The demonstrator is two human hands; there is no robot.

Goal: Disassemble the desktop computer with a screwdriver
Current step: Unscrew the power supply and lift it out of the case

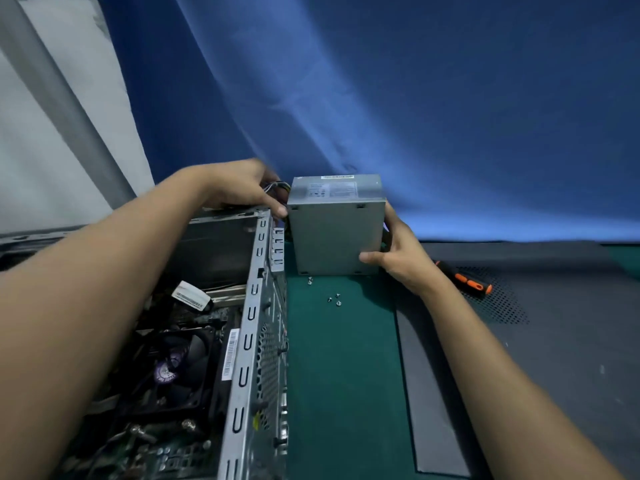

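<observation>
Right hand (398, 251): I grip the power supply (336, 226) by its right edge, thumb on the broad face, to steady it.
Left hand (242, 185): my fingers curl round the cable bundle (277, 187), probably to keep the wires off the case (249, 341).
Power supply: out of the case, on the green mat (346, 358) beside the case's far corner.
Orientation: broad face toward me, label side up, cables toward the case; long axis roughly upright.
Screwdriver (465, 280): set aside on the side panel (571, 323).

This looks like a small repair workshop. A green mat (346, 375) lies in front of a hanging blue cloth (415, 98). An open computer (249, 341), loose screws (334, 299) and a screwdriver (465, 280) are laid out on top.
</observation>
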